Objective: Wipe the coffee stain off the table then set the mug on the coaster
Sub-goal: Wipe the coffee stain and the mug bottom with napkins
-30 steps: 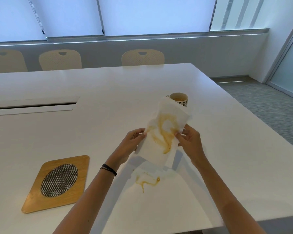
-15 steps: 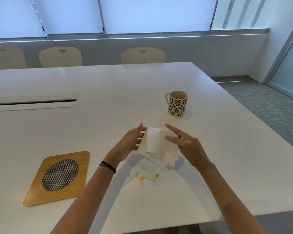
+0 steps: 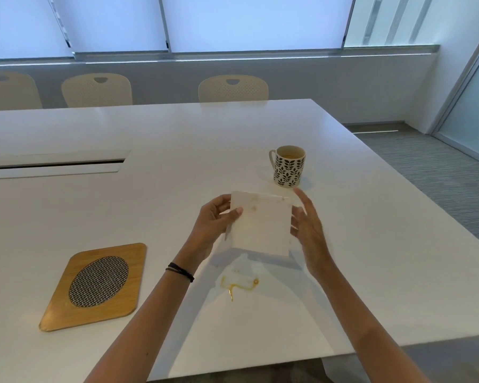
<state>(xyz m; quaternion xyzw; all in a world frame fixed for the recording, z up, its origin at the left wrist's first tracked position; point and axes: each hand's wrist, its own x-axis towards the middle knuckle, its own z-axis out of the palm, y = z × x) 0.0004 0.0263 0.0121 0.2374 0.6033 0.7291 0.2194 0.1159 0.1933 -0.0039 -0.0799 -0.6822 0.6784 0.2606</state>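
A folded white paper towel (image 3: 260,223) with faint stains is held above the white table (image 3: 177,139). My left hand (image 3: 213,221) pinches its left edge. My right hand (image 3: 306,229) is at its right edge with fingers spread, touching the towel. Below the towel a yellowish coffee stain (image 3: 239,286) lies on the table. A leaf-patterned mug (image 3: 287,166) with coffee inside stands beyond the hands, handle to the left. A wooden coaster (image 3: 94,286) with a woven oval centre lies at the near left.
A long cable slot (image 3: 53,164) runs across the table at left. Three cream chairs (image 3: 233,88) stand along the far side under the windows. The table's right edge drops to grey carpet (image 3: 440,183); its near edge is just below my forearms.
The towel, held open with its stained side showing, has been folded into a neat square with a clean face. The mug, hidden behind it before, is in plain sight.
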